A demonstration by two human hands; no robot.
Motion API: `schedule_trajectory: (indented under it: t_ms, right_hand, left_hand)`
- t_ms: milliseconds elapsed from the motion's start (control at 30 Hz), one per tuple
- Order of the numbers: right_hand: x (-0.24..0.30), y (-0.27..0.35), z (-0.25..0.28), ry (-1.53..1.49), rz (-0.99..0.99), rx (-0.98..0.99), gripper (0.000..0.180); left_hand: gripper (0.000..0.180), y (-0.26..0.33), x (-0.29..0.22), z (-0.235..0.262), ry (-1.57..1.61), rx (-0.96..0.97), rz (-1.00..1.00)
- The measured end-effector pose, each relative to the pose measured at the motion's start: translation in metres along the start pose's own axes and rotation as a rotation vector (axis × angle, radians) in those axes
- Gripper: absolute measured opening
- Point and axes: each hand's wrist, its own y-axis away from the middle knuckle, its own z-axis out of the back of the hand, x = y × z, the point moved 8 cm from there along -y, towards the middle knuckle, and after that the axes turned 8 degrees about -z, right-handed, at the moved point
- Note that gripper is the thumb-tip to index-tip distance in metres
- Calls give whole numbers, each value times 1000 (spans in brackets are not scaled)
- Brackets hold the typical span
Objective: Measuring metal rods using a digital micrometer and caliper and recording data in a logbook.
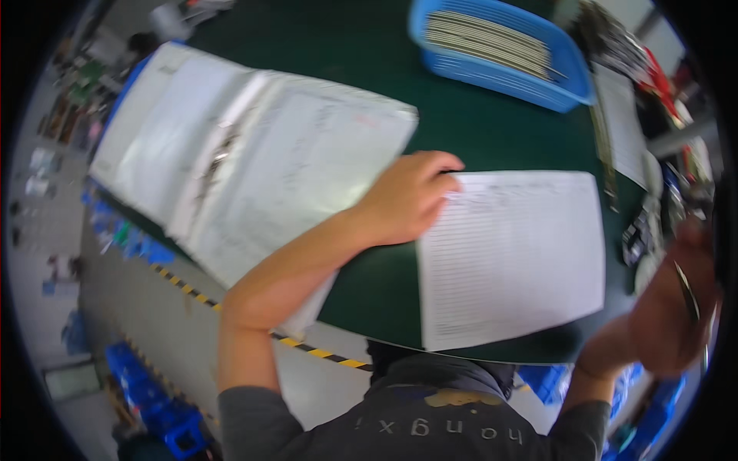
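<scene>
White line-ruled paper sheet (pixel 511 265) lies on the dark green worktop (pixel 377 284), the curled left hand (pixel 413 194) at its far left corner; whether pinching, I cannot tell. Off to the right, the blurred right hand (pixel 670 311) shows a slim shiny object (pixel 686 290), its grip unclear.

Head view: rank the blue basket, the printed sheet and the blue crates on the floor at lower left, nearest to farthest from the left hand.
From the left hand:
1. Printed sheet: at the fingers, its upper left corner beside them.
2. Blue basket: on the table, beyond the hand and to its right.
3. Blue crates: on the floor, far to the lower left.
</scene>
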Motion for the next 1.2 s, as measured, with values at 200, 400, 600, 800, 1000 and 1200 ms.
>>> schedule_trajectory:
  t_ms: [200,400,600,800,1000,1200]
  right_hand:
    - [-44,3,74,748,92,-206,45]
    - [-106,6,91,712,-497,-238,56]
    - [-132,6,120,645,-534,-387,15]
    - [-155,3,116,629,-453,-232,12]
    - [-145,6,121,545,-458,-293,22]
    - [-151,1,121,525,-519,-376,9]
  left_hand:
    - [23,-2,-10,6,-13,94,26]
    - [20,-2,-8,5,-55,167,100]
    - [25,-15,-14,6,-7,133,38]
    - [27,-7,-11,7,-57,178,116]
    - [28,-8,-12,2,-34,177,79]
    - [28,-9,-12,5,-29,187,84]
